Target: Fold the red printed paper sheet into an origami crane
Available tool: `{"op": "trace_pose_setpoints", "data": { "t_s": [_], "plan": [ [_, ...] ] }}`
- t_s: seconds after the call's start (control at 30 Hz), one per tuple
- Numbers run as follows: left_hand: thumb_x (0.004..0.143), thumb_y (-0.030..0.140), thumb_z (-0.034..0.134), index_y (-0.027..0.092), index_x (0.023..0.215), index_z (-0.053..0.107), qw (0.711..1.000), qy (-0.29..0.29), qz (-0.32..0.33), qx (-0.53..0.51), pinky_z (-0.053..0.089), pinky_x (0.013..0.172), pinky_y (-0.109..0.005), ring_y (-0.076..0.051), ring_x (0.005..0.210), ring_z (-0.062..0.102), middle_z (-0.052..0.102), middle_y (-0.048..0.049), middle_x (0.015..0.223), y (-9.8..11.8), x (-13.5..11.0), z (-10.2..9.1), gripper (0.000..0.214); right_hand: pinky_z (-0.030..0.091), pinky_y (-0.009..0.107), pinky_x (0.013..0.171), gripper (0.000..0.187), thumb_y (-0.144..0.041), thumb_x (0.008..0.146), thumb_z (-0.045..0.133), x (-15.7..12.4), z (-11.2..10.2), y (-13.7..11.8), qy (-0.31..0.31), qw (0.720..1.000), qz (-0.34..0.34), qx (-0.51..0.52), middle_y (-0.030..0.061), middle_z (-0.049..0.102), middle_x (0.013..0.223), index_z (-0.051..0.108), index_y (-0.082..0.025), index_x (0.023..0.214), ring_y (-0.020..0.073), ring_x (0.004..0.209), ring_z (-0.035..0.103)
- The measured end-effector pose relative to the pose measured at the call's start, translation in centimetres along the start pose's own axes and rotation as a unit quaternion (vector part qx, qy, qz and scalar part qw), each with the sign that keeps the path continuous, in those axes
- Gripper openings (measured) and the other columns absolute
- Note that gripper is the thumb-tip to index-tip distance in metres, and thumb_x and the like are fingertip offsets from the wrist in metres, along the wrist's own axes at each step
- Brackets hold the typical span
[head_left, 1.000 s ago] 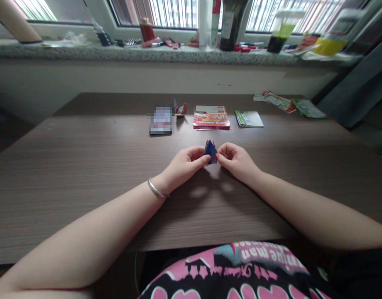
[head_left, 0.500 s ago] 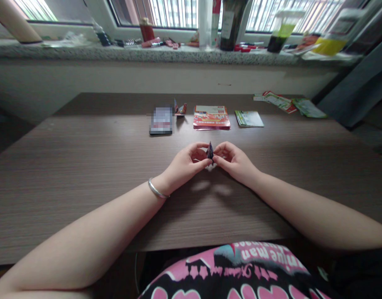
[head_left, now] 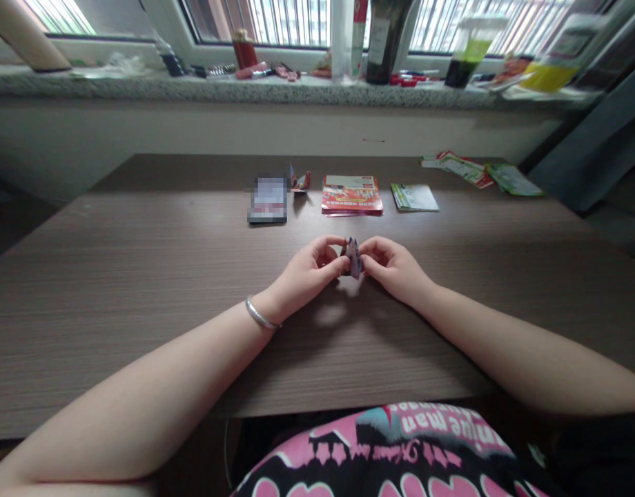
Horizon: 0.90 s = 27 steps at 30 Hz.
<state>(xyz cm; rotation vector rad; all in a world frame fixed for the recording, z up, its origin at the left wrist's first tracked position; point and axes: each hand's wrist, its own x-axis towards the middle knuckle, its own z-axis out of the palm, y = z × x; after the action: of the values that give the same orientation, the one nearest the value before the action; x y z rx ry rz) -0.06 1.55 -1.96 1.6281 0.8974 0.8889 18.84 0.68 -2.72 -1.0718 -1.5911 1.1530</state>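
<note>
A small piece of folded paper (head_left: 353,259), dark and purplish with pointed tips, is held a little above the table between my two hands. My left hand (head_left: 320,266) pinches its left side with thumb and fingers; a silver bangle circles that wrist. On the right side, my right hand (head_left: 393,266) grips the paper's edge between thumb and forefinger. Beyond the hands stands a folded paper crane (head_left: 300,183) in red and dark colours. Beside it lies a phone (head_left: 268,200) with a blurred screen.
A stack of red printed paper (head_left: 351,197) and a stack of green-white paper (head_left: 415,197) lie past my hands on the wooden table (head_left: 141,276). Loose paper slips (head_left: 465,170) rest at the back right. Bottles (head_left: 382,45) and clutter line the windowsill.
The folded paper has been turned and spread, so a wider face of it shows now. My fingers have moved slightly apart around it.
</note>
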Motion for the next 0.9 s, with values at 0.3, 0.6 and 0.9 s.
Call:
{"op": "trace_pose_setpoints", "data": {
  "t_s": [0.3,0.6,0.9],
  "plan": [
    [0.080,0.033,0.066,0.014,0.098,0.061,1.000,-0.029,-0.010,-0.008,0.049,0.077,-0.026,-0.014,0.085,0.059,0.064,-0.0042,0.094,0.5,-0.1,0.2,0.027,0.047,0.025,0.058,0.017,-0.034,0.076,0.065,-0.3,0.3,-0.5,-0.012,0.999,0.014,0.043,-0.0033,0.060,0.068,0.056,-0.021,0.083,0.0107,0.059,0.057],
    [0.078,0.032,0.066,0.013,0.088,0.062,0.997,-0.060,-0.029,-0.047,0.047,0.075,-0.025,-0.013,0.076,0.058,0.066,-0.0020,0.084,1.0,-0.1,0.3,0.021,0.047,0.026,0.063,0.021,-0.030,0.078,0.063,-0.4,0.0,-0.3,0.004,0.999,-0.049,-0.017,-0.0010,0.060,0.078,0.057,-0.023,0.096,0.0129,0.071,0.057],
    [0.078,0.029,0.064,0.013,0.084,0.064,0.995,-0.088,-0.045,-0.031,0.045,0.074,-0.025,-0.013,0.076,0.059,0.066,-0.0021,0.081,0.7,0.0,0.1,0.018,0.047,0.027,0.064,0.018,-0.032,0.080,0.064,-0.7,-0.4,-1.0,0.028,0.996,-0.081,-0.035,-0.0001,0.058,0.080,0.057,-0.022,0.093,0.0121,0.070,0.055]
  ]
}}
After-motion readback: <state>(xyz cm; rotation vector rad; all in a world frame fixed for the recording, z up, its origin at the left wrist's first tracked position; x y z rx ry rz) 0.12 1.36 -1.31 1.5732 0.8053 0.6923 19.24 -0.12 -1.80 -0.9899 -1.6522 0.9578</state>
